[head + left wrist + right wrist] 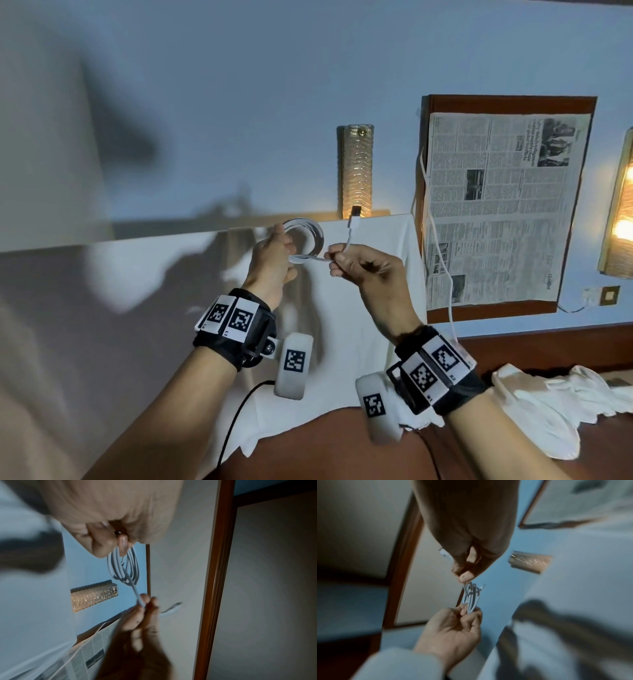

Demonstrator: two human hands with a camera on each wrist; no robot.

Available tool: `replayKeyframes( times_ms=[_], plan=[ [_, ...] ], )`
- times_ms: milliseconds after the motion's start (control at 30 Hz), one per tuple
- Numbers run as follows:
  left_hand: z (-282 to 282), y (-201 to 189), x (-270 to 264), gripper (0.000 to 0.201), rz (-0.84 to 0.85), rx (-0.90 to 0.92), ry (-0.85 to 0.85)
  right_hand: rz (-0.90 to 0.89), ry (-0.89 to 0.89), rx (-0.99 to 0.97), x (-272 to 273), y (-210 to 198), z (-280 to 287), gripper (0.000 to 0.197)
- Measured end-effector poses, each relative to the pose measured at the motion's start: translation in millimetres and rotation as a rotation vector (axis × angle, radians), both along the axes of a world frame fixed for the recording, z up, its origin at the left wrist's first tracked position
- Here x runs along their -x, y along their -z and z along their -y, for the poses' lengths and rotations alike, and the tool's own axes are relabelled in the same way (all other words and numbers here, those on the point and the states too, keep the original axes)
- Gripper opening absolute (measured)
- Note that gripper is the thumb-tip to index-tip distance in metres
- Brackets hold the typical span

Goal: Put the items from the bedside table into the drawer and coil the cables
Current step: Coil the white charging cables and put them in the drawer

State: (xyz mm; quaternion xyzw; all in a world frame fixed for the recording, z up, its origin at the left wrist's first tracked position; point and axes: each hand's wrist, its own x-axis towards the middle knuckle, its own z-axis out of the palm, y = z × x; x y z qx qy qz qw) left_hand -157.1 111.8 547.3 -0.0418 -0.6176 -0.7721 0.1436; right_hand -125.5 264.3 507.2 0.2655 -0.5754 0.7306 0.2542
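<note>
A white charging cable [306, 238] is wound into a small round coil, and my left hand [274, 255] grips that coil at its lower edge. My right hand [342, 262] pinches the loose tail just right of the coil. The tail's USB plug [355, 215] sticks up above the right fingers. In the left wrist view the coil [123, 568] hangs from my left hand [109, 539], with the right hand [144, 605] below it. The right wrist view is blurred; it shows the right hand [464, 572], the coil [471, 596] and the left hand [462, 616]. A second white cable [433, 226] trails down beside a newspaper-lined wooden frame [507, 209].
A white cloth [376, 294] lies under the hands. A ribbed glass fixture [356, 171] sits behind the plug, and a lit lamp [621, 222] glows at the right edge. A wall socket [609, 296] is below the newspaper. Crumpled white fabric [548, 411] lies at lower right. A black wire [236, 421] runs below my left wrist.
</note>
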Motion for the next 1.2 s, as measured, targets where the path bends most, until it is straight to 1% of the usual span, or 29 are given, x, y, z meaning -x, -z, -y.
replayKeyframes(
  times_ms=[67, 100, 133, 167, 200, 267, 467, 600, 700, 767, 900, 933, 967, 1033, 1100, 1200],
  plan=[
    [-2.7, -0.7, -3.4, 0.036, -0.012, -0.036, 0.008, 0.202, -0.137, 0.284, 1.7, 7.3, 4.2, 0.013],
    [-4.4, -0.3, -6.4, 0.036, -0.02, -0.046, 0.028, 0.344, -0.202, 0.42, 4.6, 8.9, 4.4, 0.011],
    [-5.8, 0.7, -9.2, 0.036, -0.03, -0.054, 0.055, 0.48, -0.25, 0.512, 7.4, 9.5, 3.4, 0.01],
    [-6.5, 2.1, -11.5, 0.036, -0.043, -0.06, 0.082, 0.588, -0.275, 0.541, 9.9, 8.9, 1.7, 0.009],
    [-6.3, 3.3, -12.8, 0.036, -0.053, -0.061, 0.105, 0.657, -0.28, 0.516, 11.6, 7.1, -0.2, 0.009],
    [-4.1, 5.5, -14.5, 0.037, -0.058, -0.057, 0.137, 0.687, -0.276, 0.425, 14.1, 4.6, -2.6, 0.008],
    [-3.7, 7.4, -15.4, 0.037, -0.024, -0.1, 0.188, 0.633, -0.296, 0.302, 14.0, 4.8, 2.5, 0.012],
    [-4.3, 10.0, -14.8, 0.037, 0.052, -0.077, 0.256, 0.458, -0.278, 0.209, 12.5, -6.3, 3.2, 0.023],
    [-2.0, 10.6, -12.8, 0.036, 0.045, -0.035, 0.236, 0.377, -0.266, 0.151, 10.9, -17.5, 7.0, 0.023],
    [-1.0, 10.6, -10.9, 0.037, 0.04, 0.024, 0.203, 0.36, -0.258, 0.137, 8.4, -23.9, 10.9, 0.026],
    [3.8, 14.1, -2.7, 0.053, 0.042, 0.187, 0.097, 0.359, -0.196, 0.072, 5.3, -36.5, 17.6, 0.038],
    [4.4, 14.4, -0.7, 0.054, 0.04, 0.21, 0.084, 0.352, -0.185, 0.055, 4.5, -38.7, 19.2, 0.039],
    [4.7, 14.5, 0.9, 0.053, 0.039, 0.218, 0.078, 0.336, -0.175, 0.021, 2.1, -40.6, 21.2, 0.038],
    [4.1, 12.7, 0.4, 0.044, 0.038, 0.217, 0.071, 0.259, -0.109, -0.111, 1.5, -41.1, 24.0, 0.039],
    [2.0, 9.5, -2.2, 0.038, 0.023, 0.225, 0.074, 0.141, -0.012, -0.219, 4.3, -38.0, 26.8, 0.034],
    [-0.6, 6.0, -4.1, 0.036, -0.005, 0.209, 0.083, 0.034, 0.203, -0.31, 9.4, -33.6, 30.1, 0.01]
  ],
)
